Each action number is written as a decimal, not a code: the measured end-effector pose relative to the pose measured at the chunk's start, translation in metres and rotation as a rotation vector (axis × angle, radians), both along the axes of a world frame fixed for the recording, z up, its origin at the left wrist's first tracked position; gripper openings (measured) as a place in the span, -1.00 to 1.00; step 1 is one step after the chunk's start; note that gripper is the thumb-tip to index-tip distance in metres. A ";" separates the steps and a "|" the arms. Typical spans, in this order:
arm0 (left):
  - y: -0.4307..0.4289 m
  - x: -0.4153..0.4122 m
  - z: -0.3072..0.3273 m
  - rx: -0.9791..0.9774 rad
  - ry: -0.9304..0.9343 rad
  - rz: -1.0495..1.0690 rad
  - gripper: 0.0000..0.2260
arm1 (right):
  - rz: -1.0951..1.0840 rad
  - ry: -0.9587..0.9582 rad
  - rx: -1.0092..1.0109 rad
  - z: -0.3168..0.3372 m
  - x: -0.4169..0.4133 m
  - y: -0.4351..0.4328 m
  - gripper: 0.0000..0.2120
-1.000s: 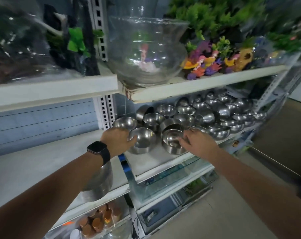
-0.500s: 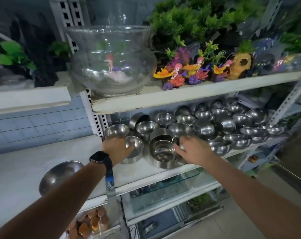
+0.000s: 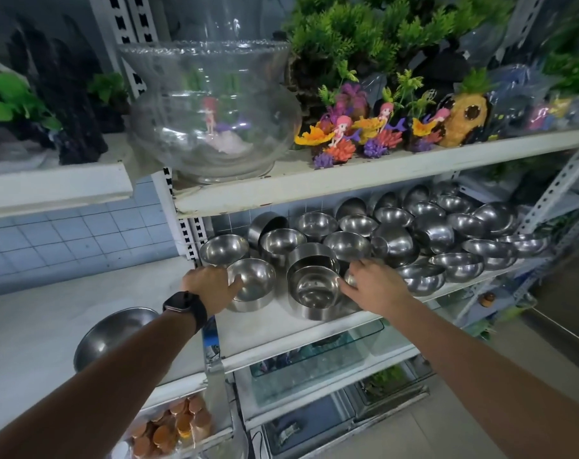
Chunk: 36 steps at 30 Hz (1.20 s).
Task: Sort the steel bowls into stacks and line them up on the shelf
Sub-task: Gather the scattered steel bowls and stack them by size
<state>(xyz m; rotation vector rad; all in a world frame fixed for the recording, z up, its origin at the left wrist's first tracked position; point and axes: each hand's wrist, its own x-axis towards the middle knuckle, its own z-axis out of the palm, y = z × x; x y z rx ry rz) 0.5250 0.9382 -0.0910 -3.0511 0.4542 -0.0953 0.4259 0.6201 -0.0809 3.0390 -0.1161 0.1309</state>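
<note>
Many steel bowls crowd the white middle shelf [image 3: 301, 329]. At its front left stands a single steel bowl [image 3: 255, 286]; my left hand [image 3: 211, 286] grips its left rim, thumb over the edge. Right of it sits a stack of nested steel bowls [image 3: 314, 289], tilted against another bowl behind. My right hand [image 3: 374, 283] touches the stack's right side with spread fingers. Loose bowls [image 3: 447, 233] lie jumbled across the shelf's back and right, some on their sides.
A large steel bowl [image 3: 115, 332] sits on the lower left counter beneath my left forearm. A glass fishbowl [image 3: 211, 107] and coloured aquarium ornaments [image 3: 380, 127] fill the shelf above. Glass tanks [image 3: 314, 362] stand on the shelves below.
My right hand has slid from the front bowl's rim to the stack's right side. My left hand stays on its bowl. The view has shifted.
</note>
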 end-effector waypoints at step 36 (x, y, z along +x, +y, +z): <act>0.003 0.033 -0.031 -0.235 0.361 0.232 -0.79 | -0.096 0.043 -0.083 -0.033 0.049 0.007 -0.69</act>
